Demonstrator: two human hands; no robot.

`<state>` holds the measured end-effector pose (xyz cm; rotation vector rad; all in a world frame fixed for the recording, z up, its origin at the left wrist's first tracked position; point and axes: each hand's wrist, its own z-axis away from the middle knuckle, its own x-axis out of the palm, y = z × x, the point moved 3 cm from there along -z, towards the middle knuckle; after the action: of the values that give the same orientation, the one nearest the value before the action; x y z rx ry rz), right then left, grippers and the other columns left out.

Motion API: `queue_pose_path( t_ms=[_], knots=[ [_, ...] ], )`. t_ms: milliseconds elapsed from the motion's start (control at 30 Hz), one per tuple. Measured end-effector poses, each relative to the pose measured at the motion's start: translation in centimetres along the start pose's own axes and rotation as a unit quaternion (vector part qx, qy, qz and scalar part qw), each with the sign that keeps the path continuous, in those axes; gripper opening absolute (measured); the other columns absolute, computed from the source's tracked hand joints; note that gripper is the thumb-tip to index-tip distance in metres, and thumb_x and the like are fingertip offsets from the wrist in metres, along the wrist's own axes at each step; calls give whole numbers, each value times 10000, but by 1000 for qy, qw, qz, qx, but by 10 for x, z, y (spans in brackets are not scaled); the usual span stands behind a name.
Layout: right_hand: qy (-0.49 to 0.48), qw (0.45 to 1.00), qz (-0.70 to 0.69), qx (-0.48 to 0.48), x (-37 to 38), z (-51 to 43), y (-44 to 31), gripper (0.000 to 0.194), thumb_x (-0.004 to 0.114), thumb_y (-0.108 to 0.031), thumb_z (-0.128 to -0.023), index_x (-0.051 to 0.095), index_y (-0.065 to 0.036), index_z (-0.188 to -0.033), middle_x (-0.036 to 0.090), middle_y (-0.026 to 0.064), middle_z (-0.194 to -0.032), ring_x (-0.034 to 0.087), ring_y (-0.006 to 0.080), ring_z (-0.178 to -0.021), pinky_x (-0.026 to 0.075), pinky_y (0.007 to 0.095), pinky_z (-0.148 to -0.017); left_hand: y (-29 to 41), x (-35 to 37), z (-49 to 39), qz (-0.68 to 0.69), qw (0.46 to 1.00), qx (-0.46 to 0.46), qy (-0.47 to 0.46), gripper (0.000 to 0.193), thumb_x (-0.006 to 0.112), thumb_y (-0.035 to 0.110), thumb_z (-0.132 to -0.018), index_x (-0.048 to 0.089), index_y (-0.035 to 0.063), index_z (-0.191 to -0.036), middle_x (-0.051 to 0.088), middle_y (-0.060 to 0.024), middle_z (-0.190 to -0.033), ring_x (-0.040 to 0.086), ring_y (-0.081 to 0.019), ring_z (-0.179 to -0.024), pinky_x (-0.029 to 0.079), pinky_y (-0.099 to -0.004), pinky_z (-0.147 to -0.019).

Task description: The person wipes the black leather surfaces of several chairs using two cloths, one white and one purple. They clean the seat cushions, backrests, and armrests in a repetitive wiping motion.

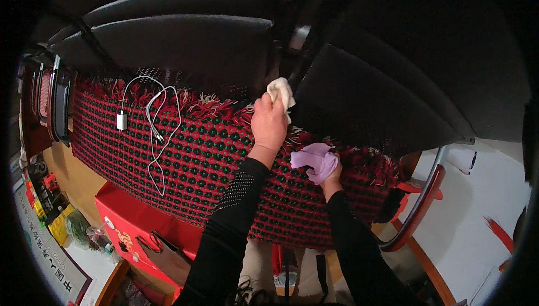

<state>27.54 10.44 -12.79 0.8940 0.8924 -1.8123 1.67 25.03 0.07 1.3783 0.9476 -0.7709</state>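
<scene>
My left hand [268,123] grips a bunched off-white cloth [281,90] at the back edge of the seat, in front of the dark gap between two black backrest cushions [202,45]. My right hand [332,179], lower and to the right, holds a crumpled lilac cloth [318,163] above the seat. Beneath both arms spreads a red and black woven seat cover [202,154] with a shaggy fringe [210,106] along its back edge. A white charger plug [121,121] lies on the cover at the left, its white multi-ended cable [179,112] looped beside it.
Curved armrests of wood and chrome bound the seat at the right [421,217] and left [54,95]. A red box [143,217] with a brown paper bag [166,255] stands at the front left. Beyond it, several packages [63,221] sit on a white surface.
</scene>
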Motion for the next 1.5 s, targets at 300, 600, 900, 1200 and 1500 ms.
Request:
queue_pose_path(
  t_ms=[300,600,900,1200,1500],
  knots=[
    [66,988,43,-130,7,-7,-5,665,814,-550,-607,628,-144,-1099,696,92,-1023,695,304,-962,578,444,-809,44,-97,-59,56,988,42,139,731,717,2,-712,524,80,-1413,521,-168,-1190,558,-395,-1077,525,-472,-888],
    [60,985,22,-162,-13,11,-14,572,803,-461,-587,637,-144,-1034,649,103,-1045,679,355,-917,580,452,-793,19,-61,-37,0,997,16,80,659,725,50,-731,572,115,-1368,522,-111,-1154,563,-335,-1012,581,-416,-771],
    [52,963,-265,-16,24,-3,9,308,643,-360,-858,644,-88,-1001,682,138,-891,703,361,-833,565,445,-757,10,-22,-5,60,997,-47,24,598,681,24,-765,608,156,-1344,519,-123,-1148,566,-365,-1030,549,-455,-838],
    [135,982,1,-135,-21,15,-28,548,820,-507,-663,617,-125,-999,681,91,-893,717,321,-823,584,418,-677,53,-76,-45,57,991,101,74,578,680,11,-747,639,174,-1300,554,-142,-1125,579,-364,-1023,545,-448,-822],
    [101,945,-308,-47,20,2,4,272,647,-297,-912,625,-81,-1076,726,161,-1007,722,310,-942,570,428,-782,29,-32,1,44,998,44,9,627,683,8,-758,586,168,-1356,527,-152,-1152,572,-380,-1004,549,-461,-822]
  ],
)
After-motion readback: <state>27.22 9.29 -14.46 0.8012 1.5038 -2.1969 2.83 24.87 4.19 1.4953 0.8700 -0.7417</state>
